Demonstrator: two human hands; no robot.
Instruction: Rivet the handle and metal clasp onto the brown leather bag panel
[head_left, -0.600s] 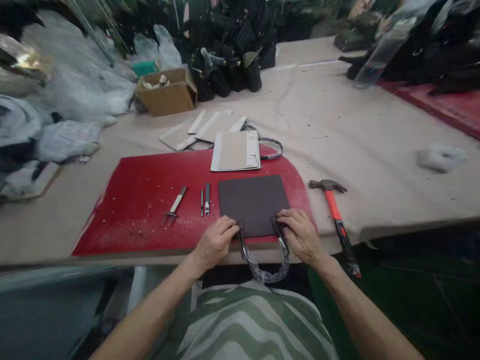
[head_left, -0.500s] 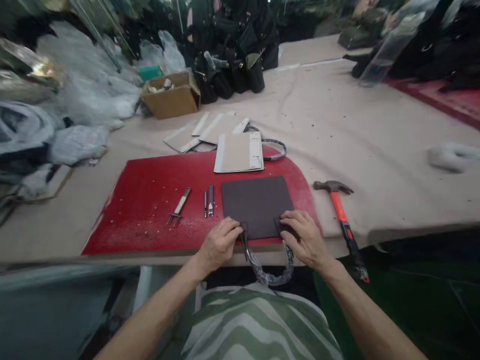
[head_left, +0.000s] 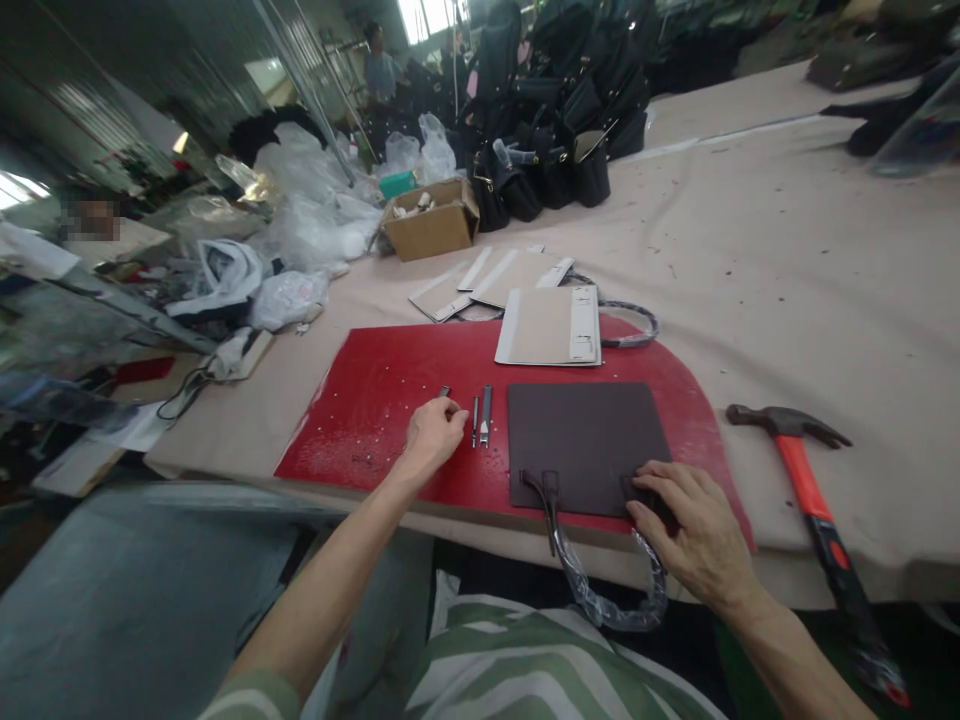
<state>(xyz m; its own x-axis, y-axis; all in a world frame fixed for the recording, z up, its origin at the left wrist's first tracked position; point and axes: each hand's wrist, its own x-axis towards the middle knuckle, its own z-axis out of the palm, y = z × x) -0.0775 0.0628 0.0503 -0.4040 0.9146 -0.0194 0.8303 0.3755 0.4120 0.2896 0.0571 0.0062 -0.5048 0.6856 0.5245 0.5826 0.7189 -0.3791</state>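
Left hand (head_left: 433, 436) has left the panel's handle tab since the earlier frames and moved left across the red mat (head_left: 360, 400). It now sits on the pronged tool (head_left: 444, 392), fingers (head_left: 452, 410) curled and pinching its shaft; only the tool's top end shows past the knuckles. Just right of that hand, two small punches (head_left: 481, 417) lie side by side on the mat, same spot as before.

Dark panel (head_left: 585, 445) lies flat on the mat near the counter (head_left: 787, 270) front edge. Its wrapped handle (head_left: 600, 590) hangs off the edge toward the person; left tab (head_left: 547, 485) now uncovered.

Right hand (head_left: 694, 535) stays on the panel's lower right corner, fingers spread flat, pressing down on the right tab, pinching nothing.

Camera view has swung up and left versus earlier: more of the room shows, with plastic bags (head_left: 300, 220) far left and a cardboard box (head_left: 431, 220) behind the mat. Beige boards (head_left: 551, 325) lie at the mat's far edge, black bags (head_left: 555, 150) beyond. Hammer (head_left: 814, 500) with an orange grip lies on the counter right of the mat, well apart from the right hand.

No readable writing or brand anywhere.
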